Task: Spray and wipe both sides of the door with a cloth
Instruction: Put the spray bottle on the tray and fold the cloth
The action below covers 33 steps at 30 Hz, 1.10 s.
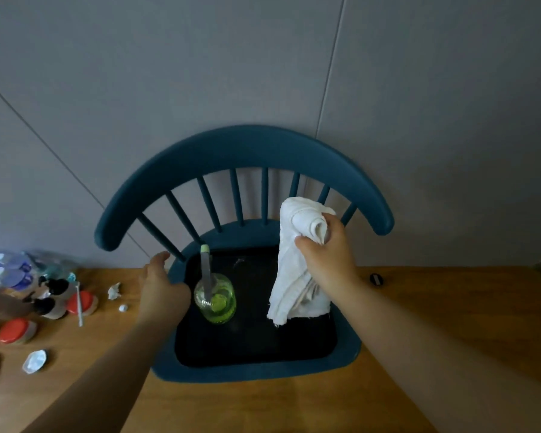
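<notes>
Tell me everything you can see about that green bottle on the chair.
The spray bottle is round, of clear green-tinted glass or plastic, with a little green liquid at the bottom. A grey neck rises to a pale green spray top. It stands upright on the dark seat of the blue chair. The left hand is right beside it, fingers relaxed, not gripping it.

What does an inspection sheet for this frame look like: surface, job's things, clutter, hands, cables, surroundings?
Surface: blue chair with dark seat, on wooden floor.
Job's things: green spray bottle upright on the seat; white cloth hanging from the right hand.
Clutter: red-lidded jars, bottles and crumpled scraps on the floor at left.
Hands: right hand grips the cloth; left hand open beside the bottle.
Cables: nothing seen.
Surroundings: grey panelled wall; no door identifiable.
</notes>
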Each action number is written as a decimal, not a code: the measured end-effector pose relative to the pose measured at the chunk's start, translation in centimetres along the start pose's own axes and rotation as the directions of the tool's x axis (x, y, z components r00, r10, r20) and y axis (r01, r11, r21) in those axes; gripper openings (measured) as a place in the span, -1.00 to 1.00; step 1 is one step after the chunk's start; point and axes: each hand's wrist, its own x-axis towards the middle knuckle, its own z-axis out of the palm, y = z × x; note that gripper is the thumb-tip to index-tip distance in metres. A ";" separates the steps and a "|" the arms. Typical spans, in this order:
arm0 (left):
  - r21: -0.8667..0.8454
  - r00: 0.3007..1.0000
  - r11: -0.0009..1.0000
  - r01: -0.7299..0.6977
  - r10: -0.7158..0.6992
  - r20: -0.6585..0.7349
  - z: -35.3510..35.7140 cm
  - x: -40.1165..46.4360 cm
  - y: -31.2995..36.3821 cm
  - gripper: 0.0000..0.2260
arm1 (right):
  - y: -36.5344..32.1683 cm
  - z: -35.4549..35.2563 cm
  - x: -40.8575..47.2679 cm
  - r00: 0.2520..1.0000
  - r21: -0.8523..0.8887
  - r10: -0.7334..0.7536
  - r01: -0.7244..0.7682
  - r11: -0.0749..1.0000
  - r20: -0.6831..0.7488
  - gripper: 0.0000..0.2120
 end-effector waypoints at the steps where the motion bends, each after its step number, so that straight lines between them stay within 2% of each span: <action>1: -0.039 0.997 0.997 -0.061 0.058 -0.057 -0.8 -1.0 1.8 -0.44 | -1.4 0.0 -0.2 1.000 -0.009 -0.005 0.006 1.000 0.005 -0.53; 3: -0.115 0.980 0.974 -0.197 0.191 -0.062 -1.9 -3.5 6.3 -0.58 | -4.4 0.1 -0.6 0.999 -0.048 -0.038 0.038 0.998 0.013 -0.52; 4: -0.175 0.974 0.960 -0.219 0.225 0.016 -2.4 -4.8 8.9 -0.64 | -5.9 0.2 -0.9 0.998 -0.073 -0.059 0.060 0.996 0.017 -0.50; 5: -0.254 0.962 0.945 -0.205 0.243 0.127 -2.7 -6.1 11.6 -0.69 | -7.5 0.5 -1.2 0.997 -0.098 -0.072 0.074 0.992 0.033 -0.46; 7: -0.446 0.888 0.888 -0.117 0.294 0.354 -2.8 -7.9 15.6 -0.79 | -10.6 0.9 -2.1 0.989 -0.148 -0.103 0.118 0.982 0.104 -0.37; 8: -0.519 0.856 0.852 -0.070 0.318 0.407 -2.8 -8.4 16.8 -0.81 | -12.0 1.0 -2.7 0.979 -0.168 -0.124 0.151 0.974 0.162 -0.34; 10: -0.611 0.882 0.791 0.027 0.269 0.387 -2.9 -8.3 17.9 -0.75 | -14.0 0.4 -3.5 0.942 -0.164 -0.125 0.183 0.969 0.311 -0.27; 13: -0.673 0.921 0.722 0.160 0.136 0.365 -4.4 -7.4 17.8 -0.83 | -15.0 -1.8 -3.8 0.892 -0.072 -0.031 0.072 0.995 0.451 -0.08; 15: -0.652 0.915 0.704 0.282 0.006 0.403 -5.1 -6.8 17.3 -0.85 | -14.8 -2.9 -3.2 0.900 -0.054 -0.002 0.028 0.998 0.436 -0.11; 17: -0.656 0.902 0.665 0.356 -0.060 0.428 -5.9 -6.8 17.2 -0.90 | -14.3 -3.4 -2.6 0.926 -0.093 0.012 0.025 0.995 0.377 -0.23; 20: -0.684 0.869 0.589 0.432 -0.069 0.490 -6.5 -6.7 17.2 -0.81 | -13.7 -3.6 -2.0 0.958 -0.093 -0.007 0.035 0.995 0.286 -0.45; 22: -0.688 0.857 0.563 0.458 -0.074 0.509 -6.9 -6.7 17.5 -0.74 | -14.3 -3.8 -2.3 0.954 -0.125 -0.066 0.107 0.986 0.294 -0.50; 24: -0.694 0.858 0.550 0.465 -0.087 0.505 -7.3 -6.4 17.7 -0.74 | -15.0 -4.3 -2.9 0.891 -0.219 -0.100 0.216 0.952 0.444 -0.36; 26: -0.700 0.849 0.527 0.482 -0.083 0.522 -7.7 -6.0 17.9 -0.77 | -15.4 -4.6 -3.3 0.797 -0.274 -0.050 0.265 0.925 0.602 -0.13; 27: -0.706 0.847 0.518 0.482 -0.069 0.528 -7.8 -5.8 17.8 -0.78 | -15.6 -4.6 -3.3 0.784 -0.204 -0.012 0.176 0.963 0.621 -0.07; 28: -0.712 0.844 0.511 0.482 -0.051 0.534 -7.9 -5.7 17.8 -0.78 | -15.8 -4.7 -3.1 0.812 -0.080 0.037 0.012 0.997 0.583 -0.04; 29: -0.712 0.842 0.515 0.477 -0.036 0.538 -8.0 -5.5 17.7 -0.77 | -15.8 -4.7 -2.6 0.837 0.067 0.101 -0.161 0.985 0.537 -0.04; 30: -0.709 0.836 0.519 0.477 -0.020 0.548 -8.1 -5.4 17.6 -0.76 | -15.9 -4.8 -2.1 0.843 0.167 0.152 -0.273 0.947 0.516 -0.07; 33: -0.704 0.831 0.541 0.460 0.016 0.555 -7.9 -5.3 17.1 -0.76 | -15.8 -4.8 -1.3 0.747 0.143 0.245 -0.413 0.899 0.618 -0.33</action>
